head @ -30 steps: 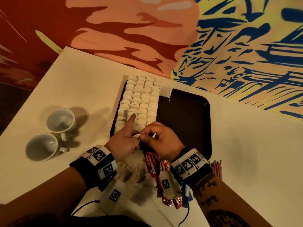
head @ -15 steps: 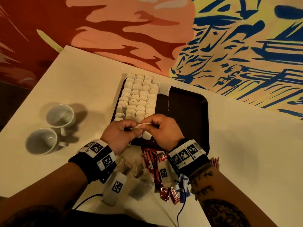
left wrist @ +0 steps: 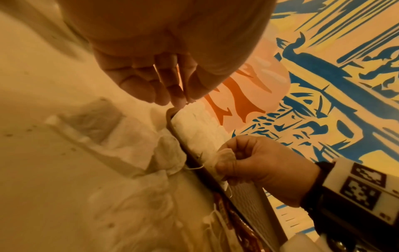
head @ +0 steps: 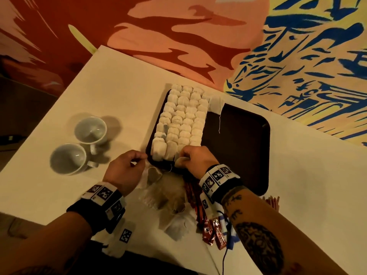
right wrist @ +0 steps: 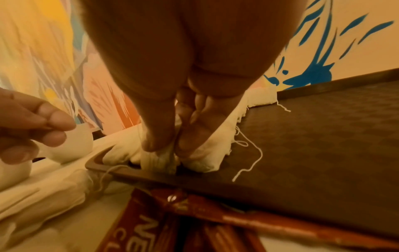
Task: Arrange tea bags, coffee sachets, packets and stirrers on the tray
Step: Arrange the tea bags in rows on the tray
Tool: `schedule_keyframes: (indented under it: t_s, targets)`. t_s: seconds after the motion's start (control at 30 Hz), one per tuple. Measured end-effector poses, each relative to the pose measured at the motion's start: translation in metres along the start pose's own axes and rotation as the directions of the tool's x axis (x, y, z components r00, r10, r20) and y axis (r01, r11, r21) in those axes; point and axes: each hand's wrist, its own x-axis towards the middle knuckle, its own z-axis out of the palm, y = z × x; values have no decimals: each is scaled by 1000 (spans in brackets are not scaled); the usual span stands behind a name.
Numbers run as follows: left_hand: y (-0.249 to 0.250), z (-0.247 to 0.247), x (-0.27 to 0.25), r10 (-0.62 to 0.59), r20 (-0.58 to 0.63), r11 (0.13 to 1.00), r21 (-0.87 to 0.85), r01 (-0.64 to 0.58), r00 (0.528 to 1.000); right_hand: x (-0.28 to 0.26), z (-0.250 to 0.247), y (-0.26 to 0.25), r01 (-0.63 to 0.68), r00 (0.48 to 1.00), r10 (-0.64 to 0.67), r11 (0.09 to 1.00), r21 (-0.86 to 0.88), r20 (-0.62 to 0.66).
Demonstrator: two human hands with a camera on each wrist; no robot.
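A dark brown tray point(head: 238, 147) lies on the white table, its left part filled with rows of white tea bags point(head: 184, 116). My right hand point(head: 183, 158) pinches one tea bag point(right wrist: 157, 162) between thumb and fingers, standing it on the tray floor at the near end of the rows. The same hand point(left wrist: 228, 158) and bag point(left wrist: 224, 156) show in the left wrist view. My left hand point(head: 139, 158) hovers just off the tray's near left corner with thumb and fingertips point(left wrist: 177, 100) pressed together. I see nothing clearly held between them.
Loose tea bags point(head: 164, 195) are heaped on the table between my wrists. Red coffee sachets point(head: 210, 229) lie beside them, and red stirrers point(head: 272, 201) by my right forearm. Two white cups point(head: 90, 130) point(head: 68, 158) stand at the left. The tray's right half is bare.
Both hands held a tea bag together over the near rows. My left hand has drawn back left, off the tray. My right hand has brought the bag down at the near edge.
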Motion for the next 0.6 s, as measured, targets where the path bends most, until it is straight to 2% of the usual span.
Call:
schedule_keyframes:
  t_s: [0.17, 0.23, 0.43, 0.6]
  targets:
    - [-17, -6, 0, -29, -22, 991, 131, 31, 999, 9, 4, -2, 25, 998, -32, 990, -137, -45]
    - [-27, -6, 3, -28, -28, 982, 185, 33, 999, 14, 5, -3, 15, 998, -24, 990, -143, -65]
    - [-40, -2, -1, -48, 59, 855, 518, 10, 997, 17, 2, 2, -73, 990, 67, 996, -45, -126]
    - [-44, -6, -1, -73, 167, 792, 609, -44, 983, -9, 4, -5, -53, 966, 75, 994, 96, -247]
